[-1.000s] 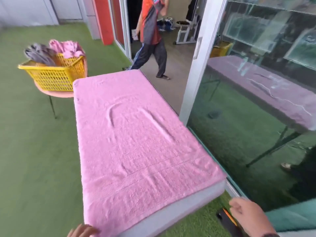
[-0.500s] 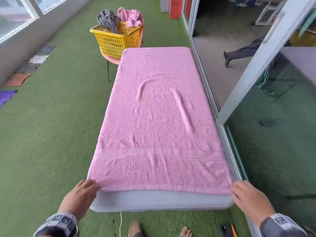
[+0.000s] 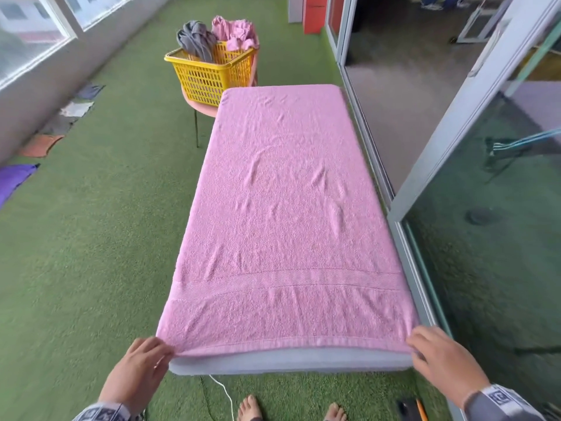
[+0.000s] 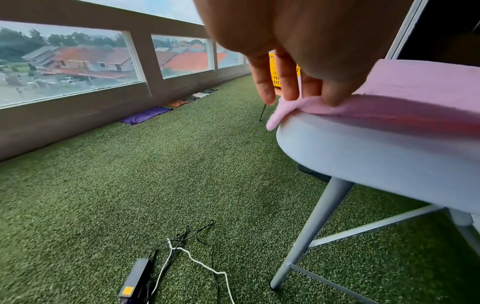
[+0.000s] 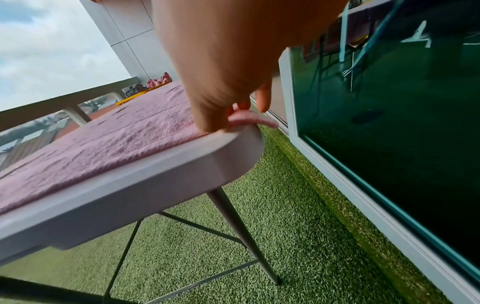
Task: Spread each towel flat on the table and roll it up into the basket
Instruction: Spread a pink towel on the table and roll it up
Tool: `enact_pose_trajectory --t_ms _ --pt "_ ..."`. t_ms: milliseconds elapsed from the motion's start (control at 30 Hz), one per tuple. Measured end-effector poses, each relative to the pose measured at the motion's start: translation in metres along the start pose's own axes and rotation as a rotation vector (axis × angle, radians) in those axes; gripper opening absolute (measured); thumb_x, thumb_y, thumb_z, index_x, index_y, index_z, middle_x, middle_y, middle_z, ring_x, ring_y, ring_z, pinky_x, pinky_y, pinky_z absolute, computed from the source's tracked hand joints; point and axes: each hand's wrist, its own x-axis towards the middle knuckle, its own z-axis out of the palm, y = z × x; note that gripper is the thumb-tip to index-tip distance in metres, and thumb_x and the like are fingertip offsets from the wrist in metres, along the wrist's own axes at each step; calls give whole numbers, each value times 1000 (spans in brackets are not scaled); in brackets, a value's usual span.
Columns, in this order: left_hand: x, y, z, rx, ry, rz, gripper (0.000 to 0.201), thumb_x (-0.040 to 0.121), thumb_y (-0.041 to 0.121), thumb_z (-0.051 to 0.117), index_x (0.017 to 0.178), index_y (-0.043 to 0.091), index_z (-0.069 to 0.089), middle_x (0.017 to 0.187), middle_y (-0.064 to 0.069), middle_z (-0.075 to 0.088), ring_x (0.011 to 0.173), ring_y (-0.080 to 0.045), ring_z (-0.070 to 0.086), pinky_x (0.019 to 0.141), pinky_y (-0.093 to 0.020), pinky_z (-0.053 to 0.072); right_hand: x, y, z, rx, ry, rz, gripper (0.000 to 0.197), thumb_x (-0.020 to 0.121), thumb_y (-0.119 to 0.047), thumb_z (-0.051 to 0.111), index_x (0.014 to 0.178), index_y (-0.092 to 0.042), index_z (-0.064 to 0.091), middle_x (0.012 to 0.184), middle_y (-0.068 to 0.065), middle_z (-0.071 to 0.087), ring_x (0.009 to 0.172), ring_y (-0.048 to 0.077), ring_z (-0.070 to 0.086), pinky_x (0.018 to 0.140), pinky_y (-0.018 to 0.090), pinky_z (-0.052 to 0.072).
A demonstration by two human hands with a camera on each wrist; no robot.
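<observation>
A pink towel lies spread over the whole white table, with a few low wrinkles in its middle. My left hand pinches the towel's near left corner at the table edge. My right hand pinches the near right corner. At the far left end of the table a yellow basket stands on a pink stool and holds a grey towel and a pink towel.
Green turf covers the floor. A glass sliding door runs close along the table's right side. Cables and a black box lie on the turf near my bare feet. Cloths lie along the left wall.
My view has settled square to the table. Both hands have come up to the towel's near corners and taken hold. New wrinkles show in the towel's middle.
</observation>
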Motion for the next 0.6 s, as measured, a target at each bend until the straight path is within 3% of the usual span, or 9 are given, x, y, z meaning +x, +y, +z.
enact_pose_trajectory --t_ms 100,200,267,300,367,433,533,600 --pt "3 0 -1 -26 5 -7 27 68 11 87 84 27 72 87 25 56 80 1 48 63 -16 39 5 1 0 -21 -29 13 32 65 -24 83 70 -35 54 77 -21 42 70 -2 43 55 9 32" --pt "0 -3 -2 -36 9 16 3 82 32 67 80 30 69 86 27 53 80 1 45 62 -19 41 8 -8 -9 -49 -8 37 37 78 -26 71 70 -34 37 75 -17 40 72 1 43 54 17 39" --pt "-1 -4 -1 -60 5 -3 7 79 39 61 76 33 65 85 28 49 80 0 44 62 -22 41 8 -10 -10 -15 73 35 25 95 -31 49 74 -35 38 81 -15 44 82 -1 43 67 23 44" --pt "-1 -5 0 -68 1 -34 7 77 34 69 74 34 63 84 28 49 80 -1 46 62 -21 41 6 -13 -12 18 87 20 23 100 -32 39 78 -35 39 85 -15 45 87 -3 42 75 26 44" --pt "2 -2 -2 -76 -30 -110 32 70 14 84 72 35 61 81 27 51 80 -1 49 62 -20 38 5 -17 -16 34 85 -16 21 104 -35 32 85 -38 42 91 -16 46 93 -4 40 84 27 43" --pt "5 -2 -4 -47 -75 -122 43 67 9 87 72 40 58 79 26 52 79 -1 50 62 -21 39 5 -15 -19 -13 28 -43 8 97 -39 45 89 -40 43 95 -23 44 96 -4 43 80 23 46" --pt "6 -5 -6 -37 -113 -132 48 66 10 88 71 46 55 78 27 53 79 -1 50 62 -21 39 0 -14 -17 22 -94 -11 37 66 -39 78 80 -42 44 87 -26 43 83 -4 49 61 10 44" --pt "6 -5 -6 -36 -125 -132 47 64 10 90 70 44 58 78 27 53 77 -1 51 61 -19 38 -1 -12 -14 -6 -133 -26 42 55 -32 88 71 -38 50 80 -22 47 76 -5 52 59 8 46"
